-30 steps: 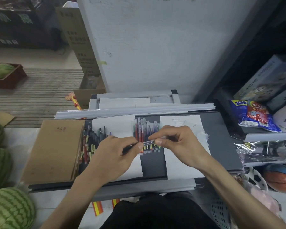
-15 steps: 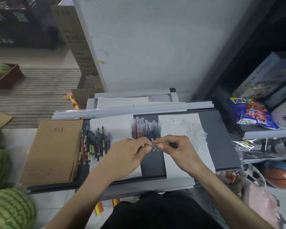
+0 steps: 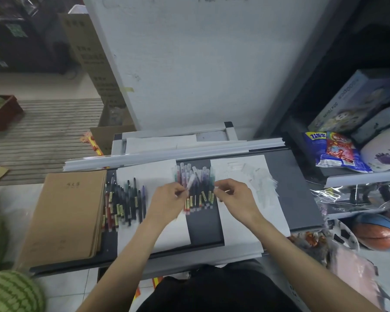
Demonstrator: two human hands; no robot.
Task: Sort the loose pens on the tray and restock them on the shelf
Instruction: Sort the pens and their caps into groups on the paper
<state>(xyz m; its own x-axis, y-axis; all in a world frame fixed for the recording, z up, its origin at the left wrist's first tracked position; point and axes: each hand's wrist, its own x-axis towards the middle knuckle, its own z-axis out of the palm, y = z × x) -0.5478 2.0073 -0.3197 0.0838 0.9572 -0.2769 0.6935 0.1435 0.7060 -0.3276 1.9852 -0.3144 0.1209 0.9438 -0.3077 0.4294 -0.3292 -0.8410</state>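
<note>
A dark grey tray [image 3: 291, 188] lies in front of me with white paper sheets on it. Several dark pens [image 3: 124, 199] lie in a row on the left sheet. A second row of coloured pens [image 3: 198, 192] lies on the bare strip in the middle. My left hand [image 3: 167, 201] pinches one pen [image 3: 190, 183], its pale end pointing up over the middle row. My right hand [image 3: 234, 199] is a little to the right, its fingertips pinched on a small clear wrapper [image 3: 217, 189], which is blurred. A pile of clear wrappers [image 3: 259, 183] lies on the right sheet.
A stack of brown notebooks [image 3: 65, 210] covers the tray's left end. White strips [image 3: 167, 154] lie along its far edge. The shelf [image 3: 358, 176] at the right holds a snack bag [image 3: 333, 152] and boxes, with a basketball [image 3: 376, 233] below. Watermelons [image 3: 11, 291] sit at the left.
Both hands held one pen together over the middle row. They have now pulled apart: the left keeps the pen, and the right has drawn away to the right with a clear piece.
</note>
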